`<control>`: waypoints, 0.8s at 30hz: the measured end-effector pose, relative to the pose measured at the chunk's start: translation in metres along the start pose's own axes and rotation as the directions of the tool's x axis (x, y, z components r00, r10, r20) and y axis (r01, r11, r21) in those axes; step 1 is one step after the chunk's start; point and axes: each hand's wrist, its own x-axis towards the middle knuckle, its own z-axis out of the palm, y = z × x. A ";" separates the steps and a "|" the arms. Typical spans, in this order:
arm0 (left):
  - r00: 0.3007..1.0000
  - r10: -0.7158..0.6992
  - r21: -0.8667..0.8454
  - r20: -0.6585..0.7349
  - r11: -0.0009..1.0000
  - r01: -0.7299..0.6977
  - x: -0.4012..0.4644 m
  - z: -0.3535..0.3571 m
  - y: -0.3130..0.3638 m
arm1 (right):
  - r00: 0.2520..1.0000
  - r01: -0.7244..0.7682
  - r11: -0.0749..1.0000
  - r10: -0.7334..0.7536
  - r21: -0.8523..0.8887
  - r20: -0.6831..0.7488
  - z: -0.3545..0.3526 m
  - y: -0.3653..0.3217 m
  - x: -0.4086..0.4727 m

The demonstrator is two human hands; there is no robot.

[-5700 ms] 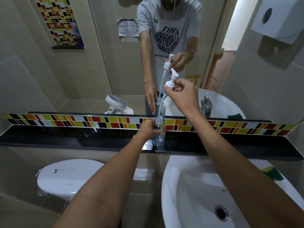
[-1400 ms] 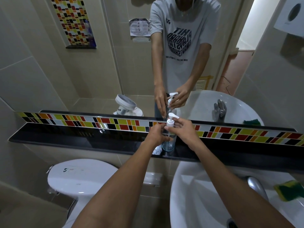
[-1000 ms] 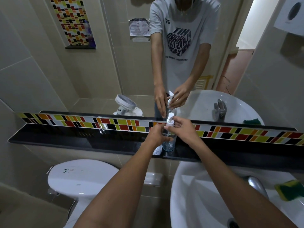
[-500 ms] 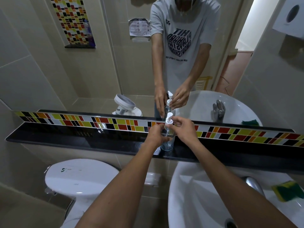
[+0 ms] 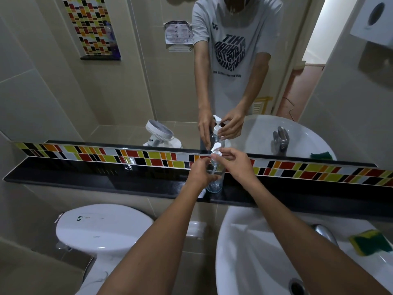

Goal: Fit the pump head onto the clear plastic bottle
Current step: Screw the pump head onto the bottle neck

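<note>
A large wall mirror fills the upper view, reflecting a person standing at a bathroom counter. Below it runs a long black ledge topped by a strip of coloured mosaic tiles. A white sink sits lower right with a green and yellow sponge on its rim; a white toilet lid sits lower left, well apart from the work.

The clear plastic bottle stands upright on the ledge, probably so the surface takes its weight. The left hand curls around the bottle's body, steadying it against twisting. The right hand pinches the collar of the white pump head, which sits on the bottle's neck, apparently to screw it tight. Nothing stands near the bottle on the ledge.
</note>
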 end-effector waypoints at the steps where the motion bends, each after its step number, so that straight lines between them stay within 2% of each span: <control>1: 1.000 -0.009 -0.001 0.002 1.000 0.009 0.001 0.001 0.000 | 0.999 -0.031 0.998 0.028 0.061 0.036 -0.006 -0.002 0.000; 4: 1.000 -0.023 -0.003 0.008 1.000 0.023 0.004 0.003 -0.001 | 0.998 -0.056 0.976 0.057 0.211 0.002 -0.013 -0.006 0.001; 6: 1.000 -0.019 0.006 0.007 1.000 0.019 0.005 0.004 -0.001 | 0.998 -0.050 0.968 0.057 0.244 -0.025 -0.012 -0.012 0.005; 16: 1.000 -0.001 -0.078 -0.016 0.997 0.000 0.003 0.006 -0.011 | 0.992 -0.128 0.950 0.118 0.285 0.050 -0.014 -0.024 0.022; 24: 1.000 0.010 -0.099 0.024 0.995 -0.008 0.008 0.008 -0.021 | 0.977 -0.157 0.967 0.123 0.200 0.175 -0.025 -0.030 0.030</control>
